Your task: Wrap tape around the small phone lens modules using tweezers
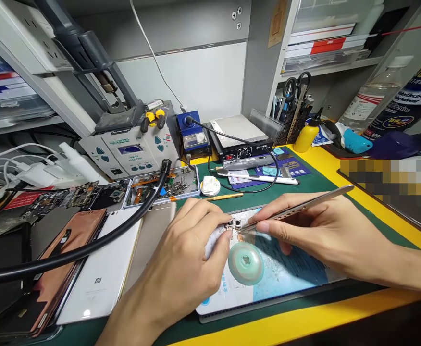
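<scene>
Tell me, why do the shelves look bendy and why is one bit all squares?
In the head view, the wide lens bends the shelf edge at the picture's border; the checkered patch is deliberate blurring; the left hand and right hand with the tweezers stay sharp, evenly lit.

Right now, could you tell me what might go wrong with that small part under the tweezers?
1. The small component is pinned only by the left hand fingertips; it could flick away.
2. The tweezers in the right hand might slip and scratch it.
3. The solder wick spool lies close and could be knocked.
</scene>
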`<state>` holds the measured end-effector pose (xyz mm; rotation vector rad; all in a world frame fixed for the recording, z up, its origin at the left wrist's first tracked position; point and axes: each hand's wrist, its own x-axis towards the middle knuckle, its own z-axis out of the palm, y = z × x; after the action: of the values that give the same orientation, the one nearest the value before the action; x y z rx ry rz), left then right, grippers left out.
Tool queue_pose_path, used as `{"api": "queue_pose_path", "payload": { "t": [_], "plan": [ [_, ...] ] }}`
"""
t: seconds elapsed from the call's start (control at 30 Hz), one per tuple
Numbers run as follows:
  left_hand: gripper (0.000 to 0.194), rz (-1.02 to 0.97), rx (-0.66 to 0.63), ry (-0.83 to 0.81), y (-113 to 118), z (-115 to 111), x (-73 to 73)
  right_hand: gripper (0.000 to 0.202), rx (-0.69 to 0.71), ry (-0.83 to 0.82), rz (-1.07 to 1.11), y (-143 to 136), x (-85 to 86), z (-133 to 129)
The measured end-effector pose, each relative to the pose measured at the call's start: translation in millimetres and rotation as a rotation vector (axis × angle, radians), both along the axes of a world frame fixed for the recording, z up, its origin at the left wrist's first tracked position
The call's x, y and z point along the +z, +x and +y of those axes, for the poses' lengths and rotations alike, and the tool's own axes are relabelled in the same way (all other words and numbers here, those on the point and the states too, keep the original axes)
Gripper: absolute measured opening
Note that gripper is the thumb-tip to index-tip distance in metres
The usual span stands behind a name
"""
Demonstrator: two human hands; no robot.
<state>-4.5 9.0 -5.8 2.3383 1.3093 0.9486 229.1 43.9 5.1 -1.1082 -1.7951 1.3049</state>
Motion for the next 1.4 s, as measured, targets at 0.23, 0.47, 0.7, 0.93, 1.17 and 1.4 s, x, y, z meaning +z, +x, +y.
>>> {"api": "queue_pose_path", "payload": {
  "t": [0.23,0.47,0.7,0.93,1.17,1.4],
  "plan": [
    [0.018,0.001,0.000,-0.006,-0.4,-1.5,1.4,0.019,-0.021,0.007,0.040,-0.2,1.7,-0.9],
    [0.017,-0.001,-0.008,-0.012,-0.7,-2.8,1.1,0.021,-0.002,0.080,0.014,-0.4,-0.8,-1.9],
    [0.017,0.002,-0.015,-0.007,-0.6,-1.9,1.6,0.015,0.036,0.058,0.037,2.0,-1.7,-2.9],
    [0.017,-0.008,-0.032,0.020,-0.9,-1.5,-0.1,0.011,0.034,0.059,0.035,2.0,-2.5,-2.1],
    [0.018,-0.026,-0.059,0.027,-0.8,0.1,-1.0,0.012,0.041,0.051,0.029,2.0,-3.0,-1.6],
    [0.019,-0.018,-0.051,0.041,-0.5,-0.7,0.9,0.012,0.024,0.062,0.034,1.8,-1.7,-3.5]
  ]
}}
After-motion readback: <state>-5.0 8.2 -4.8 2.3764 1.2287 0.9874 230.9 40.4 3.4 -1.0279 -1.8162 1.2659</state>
